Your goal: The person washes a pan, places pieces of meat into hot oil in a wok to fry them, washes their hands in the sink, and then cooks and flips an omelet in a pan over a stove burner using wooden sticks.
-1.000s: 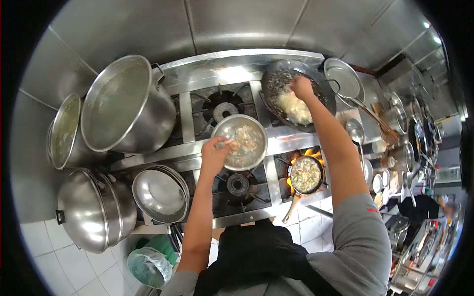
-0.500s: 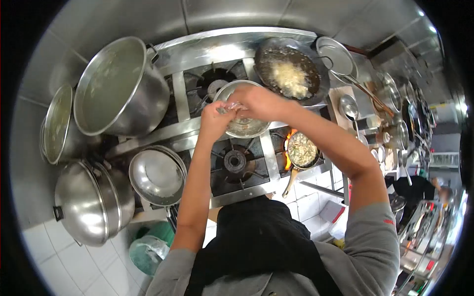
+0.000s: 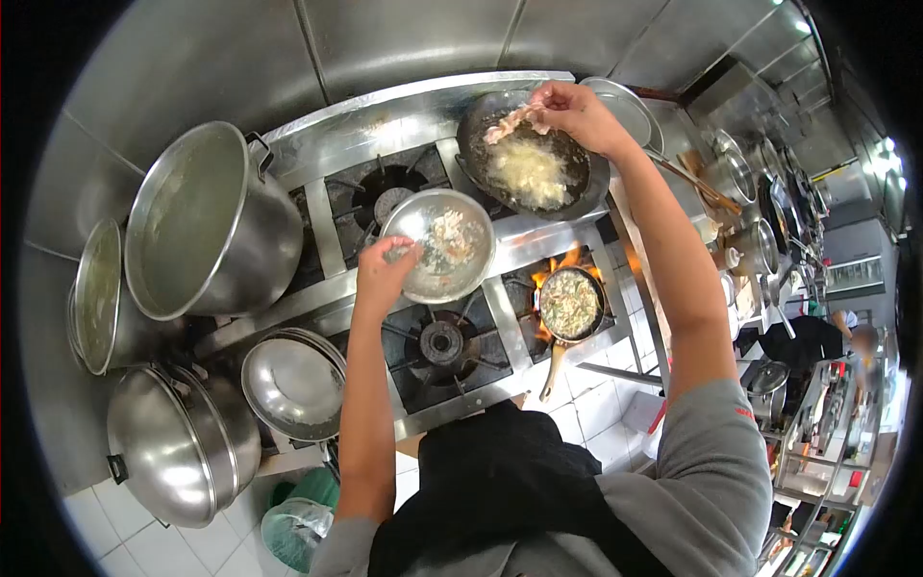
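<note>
A strip of pale pink coated food [image 3: 512, 124] hangs from the pinched fingers of my right hand [image 3: 575, 113], over a dark wok [image 3: 588, 188] of bubbling oil. In the oil floats a pale yellow frying mass [image 3: 531, 173]. My left hand [image 3: 386, 272] is at the left rim of a metal bowl [image 3: 440, 285], its thumb and fingertips close together; whether anything small is between them is hidden. Inside the bowl lie more pale coated pieces [image 3: 454, 238]. Nearer to me, a small frying pan [image 3: 571, 304] of chopped food sits over orange flames.
Two large stockpots [image 3: 258, 231] of liquid stand at the left. Below them are a big lidded pot [image 3: 163, 447] and stacked pans [image 3: 293, 387]. A strainer [image 3: 625, 117] lies right of the wok. Another person [image 3: 803, 341] is at the far right.
My right hand has moved from the bowl to above the wok, carrying a food strip. My left hand has drawn back to the bowl's rim. The view has shifted.
</note>
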Demonstrator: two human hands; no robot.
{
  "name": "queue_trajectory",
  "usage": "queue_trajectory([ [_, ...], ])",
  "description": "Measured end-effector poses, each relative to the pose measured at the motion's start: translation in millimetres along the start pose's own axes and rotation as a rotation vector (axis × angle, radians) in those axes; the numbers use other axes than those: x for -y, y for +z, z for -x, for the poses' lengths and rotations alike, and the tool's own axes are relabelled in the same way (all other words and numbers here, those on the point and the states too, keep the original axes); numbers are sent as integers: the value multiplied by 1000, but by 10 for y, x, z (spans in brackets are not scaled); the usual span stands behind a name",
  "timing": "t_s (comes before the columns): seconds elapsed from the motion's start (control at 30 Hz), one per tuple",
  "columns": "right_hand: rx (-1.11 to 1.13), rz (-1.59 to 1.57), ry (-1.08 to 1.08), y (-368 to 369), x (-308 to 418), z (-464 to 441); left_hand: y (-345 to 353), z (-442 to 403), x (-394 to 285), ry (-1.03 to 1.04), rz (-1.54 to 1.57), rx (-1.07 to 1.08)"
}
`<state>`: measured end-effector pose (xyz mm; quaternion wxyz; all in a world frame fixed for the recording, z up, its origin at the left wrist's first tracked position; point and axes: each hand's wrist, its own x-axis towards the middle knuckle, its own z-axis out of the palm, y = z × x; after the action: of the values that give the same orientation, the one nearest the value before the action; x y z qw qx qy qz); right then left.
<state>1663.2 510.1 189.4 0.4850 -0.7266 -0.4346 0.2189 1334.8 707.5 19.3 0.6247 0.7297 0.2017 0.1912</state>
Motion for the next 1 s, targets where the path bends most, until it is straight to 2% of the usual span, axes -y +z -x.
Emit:
queue_trajectory([
  [0.1, -87, 158, 42, -271, -650, -236, -24, 113, -233, -262, -52, -8],
  [0.13, -179, 280, 46, -338, -1028, -339, -12, 115, -32, -163, -58, -35],
  [0.23, -242, 601, 226, -397, -1464, -398, 0, 205, -21, -239, -36, -67],
  [0.3, -316, 750, 240, -524, -2058, -461, -4, 249, -57, -214, -37, -71],
  [0.37, -312, 747, 304, -643, -2399, -529, -10, 284, 28, -151, -80, -76],
  [0.4, -310, 750, 341, -697, -2471, -567, -10, 314, 9, -257, 0, -71],
  [0.5, -385, 994, 148, -847, -2530, -685, -20, 298, 109, -120, -124, -76],
  [0.57, -405, 809, 198, -794, -2009, -814, -42, 321, 60, -120, -42, -48],
  [0.6, -317, 746, 183, -648, -1461, -704, -58, 297, 171, 29, -174, -73],
  [0.63, -248, 683, 153, -429, -811, -686, -90, 287, 63, -135, -127, -12],
  [0.7, 80, 376, -159, 177, 74, -367, -87, 266, -81, -104, -67, 17],
  [0.77, 359, 348, -179, 793, 425, -53, -56, 200, -177, -55, -3, 13],
  [0.8, 434, 498, -248, 1105, 562, 131, -40, 179, -170, 77, -35, -21],
  [0.83, 508, 648, -319, 1359, 634, 296, -32, 182, -237, 39, -63, 5],
  [0.9, 389, 924, -430, 1768, 425, 510, -87, 214, -348, -42, -133, 45],
  [0.93, 423, 969, -357, 1877, 345, 526, -93, 205, -281, -22, -87, 50],
  [1.0, 502, 1057, -201, 2006, 290, 545, -93, 231, -191, 136, -193, 6],
])
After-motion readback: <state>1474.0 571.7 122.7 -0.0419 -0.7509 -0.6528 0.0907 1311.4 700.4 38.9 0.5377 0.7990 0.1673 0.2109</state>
